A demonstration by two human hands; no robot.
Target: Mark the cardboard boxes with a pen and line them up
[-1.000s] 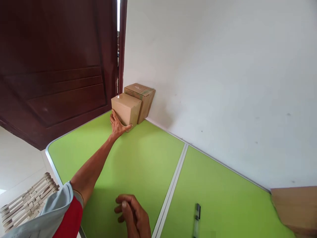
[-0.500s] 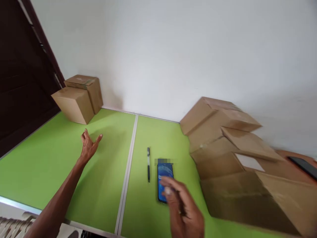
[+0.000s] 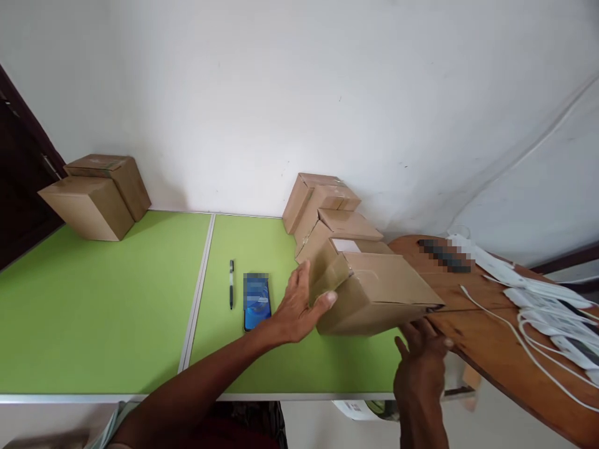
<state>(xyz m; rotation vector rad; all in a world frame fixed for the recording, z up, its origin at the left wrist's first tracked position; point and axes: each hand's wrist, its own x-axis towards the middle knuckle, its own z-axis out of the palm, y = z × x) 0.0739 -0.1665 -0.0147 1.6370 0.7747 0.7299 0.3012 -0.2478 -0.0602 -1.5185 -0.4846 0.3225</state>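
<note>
The nearest cardboard box in the right-hand row lies between my two hands. My left hand is at its left end, with thumb and fingers spread; whether it touches the cardboard I cannot tell. By the box's lower right corner is my right hand, its fingers apart and partly in shadow, the tips close to the underside. Left of my left hand, a phone with a lit blue screen lies on the green table. Beside the phone is a pen.
Behind the near box, several more cardboard boxes run back to the wall. Two boxes stand at the far left. A brown wooden table on the right carries white power strips and cables. A metal strip divides the green table.
The view has swung right. My left hand has come across from the left part of the table to the near box. My right hand has left the phone for the box's right end.
</note>
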